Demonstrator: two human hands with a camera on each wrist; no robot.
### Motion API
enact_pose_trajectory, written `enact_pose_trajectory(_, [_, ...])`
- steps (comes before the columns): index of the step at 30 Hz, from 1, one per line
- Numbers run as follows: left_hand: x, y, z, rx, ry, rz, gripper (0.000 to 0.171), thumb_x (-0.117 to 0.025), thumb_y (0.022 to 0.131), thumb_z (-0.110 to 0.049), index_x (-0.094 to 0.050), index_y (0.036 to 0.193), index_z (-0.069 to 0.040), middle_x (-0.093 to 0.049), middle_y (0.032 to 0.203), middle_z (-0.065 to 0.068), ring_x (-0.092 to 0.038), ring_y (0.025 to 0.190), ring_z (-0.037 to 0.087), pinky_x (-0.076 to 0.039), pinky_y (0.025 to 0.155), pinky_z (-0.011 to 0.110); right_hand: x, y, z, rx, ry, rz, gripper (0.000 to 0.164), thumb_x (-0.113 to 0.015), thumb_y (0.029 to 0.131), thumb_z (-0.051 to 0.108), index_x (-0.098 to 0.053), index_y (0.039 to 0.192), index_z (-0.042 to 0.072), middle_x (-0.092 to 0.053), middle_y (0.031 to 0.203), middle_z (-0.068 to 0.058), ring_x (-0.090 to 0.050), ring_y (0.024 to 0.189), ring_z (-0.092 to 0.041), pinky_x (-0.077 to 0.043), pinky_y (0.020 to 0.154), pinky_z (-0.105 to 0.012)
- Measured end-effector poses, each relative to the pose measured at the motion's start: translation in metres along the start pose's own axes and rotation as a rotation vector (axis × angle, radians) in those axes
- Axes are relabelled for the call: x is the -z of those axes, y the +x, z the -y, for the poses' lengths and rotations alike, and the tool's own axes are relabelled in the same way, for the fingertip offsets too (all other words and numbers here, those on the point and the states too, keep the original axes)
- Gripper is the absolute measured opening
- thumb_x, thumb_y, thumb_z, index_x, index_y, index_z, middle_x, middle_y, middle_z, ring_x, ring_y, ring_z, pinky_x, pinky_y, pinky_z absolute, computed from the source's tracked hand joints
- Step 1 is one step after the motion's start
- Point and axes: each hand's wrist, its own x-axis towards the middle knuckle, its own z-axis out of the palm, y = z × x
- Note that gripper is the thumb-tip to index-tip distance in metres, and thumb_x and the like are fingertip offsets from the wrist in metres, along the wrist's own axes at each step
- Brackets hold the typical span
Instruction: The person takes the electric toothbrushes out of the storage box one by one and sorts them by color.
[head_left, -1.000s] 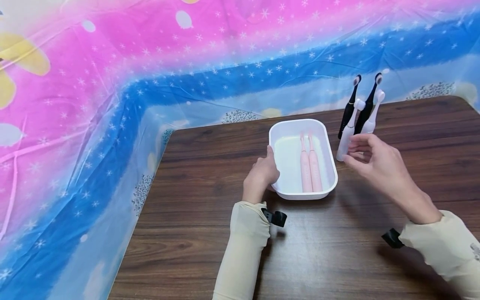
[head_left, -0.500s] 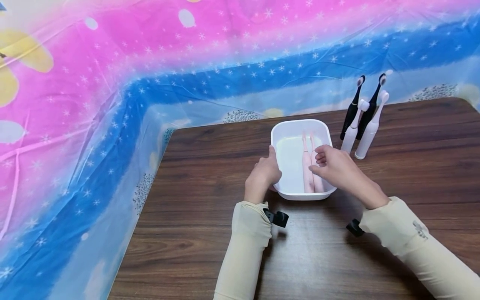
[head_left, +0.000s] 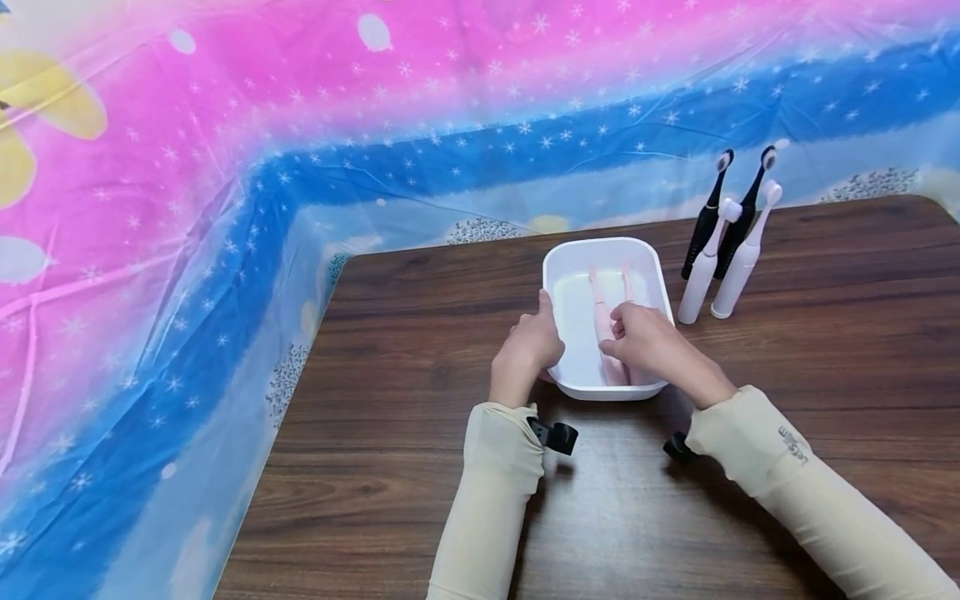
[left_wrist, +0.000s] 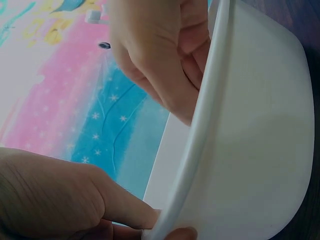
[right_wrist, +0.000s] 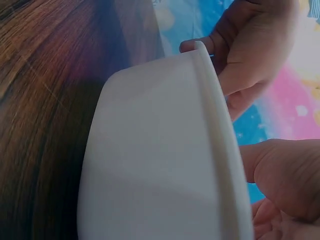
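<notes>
Pink, the left toothbrush (head_left: 603, 320) in our white box (head_left: 574, 321) has just tilted away from its twin (head_left: 627, 287), so their layout seems unsettled. Our right hand (head_left: 651, 342) touches it, its grip unclear; our left hand (head_left: 527, 350) pinches the rim (left_wrist: 197, 132).

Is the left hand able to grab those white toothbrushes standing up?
Probably not right now: the left hand holds the white tub, and that tub and the right hand lie between it and the white toothbrushes.
</notes>
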Motion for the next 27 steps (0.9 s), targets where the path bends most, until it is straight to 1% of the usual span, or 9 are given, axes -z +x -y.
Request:
enact_pose_trajectory(4, [0.000, 0.001, 0.001, 0.000, -0.002, -0.002, 0.076, -0.049, 0.096, -0.011, -0.002, 0.156, -0.020, -0.048, 0.138, 0.020, -0.053, 0.111, 0.033, -0.052, 0.053, 0.029, -0.005, 0.008, 0.002, 0.016, 0.014, 0.005, 0.044, -0.062, 0.086, 0.018, -0.056, 0.118, -0.011, -0.065, 0.109, -0.023, -0.060, 0.097, -0.030, -0.048, 0.089, -0.044])
enact_pose_trajectory(7, [0.000, 0.001, 0.001, -0.004, 0.018, -0.009, 0.076, -0.049, 0.096, -0.012, -0.003, 0.156, -0.019, -0.048, 0.138, 0.019, -0.053, 0.113, 0.032, -0.050, 0.056, 0.029, -0.008, 0.014, 0.004, 0.021, 0.038, 0.024, 0.045, -0.063, 0.087, 0.019, -0.056, 0.119, -0.012, -0.065, 0.108, -0.023, -0.061, 0.098, -0.031, -0.049, 0.089, -0.044])
enact_pose_trajectory(11, [0.000, 0.001, 0.002, -0.018, 0.049, -0.022, 0.076, -0.050, 0.096, -0.012, -0.003, 0.156, -0.018, -0.049, 0.138, 0.019, -0.052, 0.115, 0.032, -0.048, 0.059, 0.029, -0.014, 0.022, 0.007, 0.015, 0.079, 0.072, 0.044, -0.063, 0.088, 0.019, -0.057, 0.118, -0.012, -0.065, 0.109, -0.024, -0.062, 0.098, -0.031, -0.050, 0.087, -0.043])
enact_pose_trajectory(13, [0.000, 0.001, 0.002, -0.020, 0.049, -0.023, 0.076, -0.050, 0.096, -0.012, -0.003, 0.156, -0.018, -0.049, 0.138, 0.019, -0.052, 0.116, 0.032, -0.048, 0.059, 0.029, -0.016, 0.025, 0.008, 0.012, 0.100, 0.082, 0.044, -0.062, 0.087, 0.019, -0.057, 0.119, -0.012, -0.065, 0.110, -0.024, -0.061, 0.099, -0.031, -0.050, 0.088, -0.042])
enact_pose_trajectory(20, [0.000, 0.001, 0.001, -0.022, 0.056, -0.030, 0.077, -0.051, 0.096, -0.013, -0.002, 0.156, -0.017, -0.046, 0.141, 0.019, -0.051, 0.118, 0.032, -0.048, 0.060, 0.029, -0.022, 0.033, 0.011, -0.032, 0.169, 0.073, 0.047, -0.061, 0.084, 0.019, -0.059, 0.121, -0.010, -0.065, 0.113, -0.021, -0.059, 0.100, -0.027, -0.048, 0.090, -0.039])
enact_pose_trajectory(27, [0.000, 0.001, 0.001, -0.005, 0.056, -0.032, 0.076, -0.050, 0.096, -0.012, -0.003, 0.156, -0.018, -0.046, 0.142, 0.019, -0.049, 0.120, 0.031, -0.048, 0.062, 0.030, -0.023, 0.036, 0.012, -0.118, 0.261, 0.117, 0.047, -0.062, 0.087, 0.019, -0.057, 0.125, -0.008, -0.061, 0.121, -0.022, -0.055, 0.109, -0.027, -0.044, 0.098, -0.041])
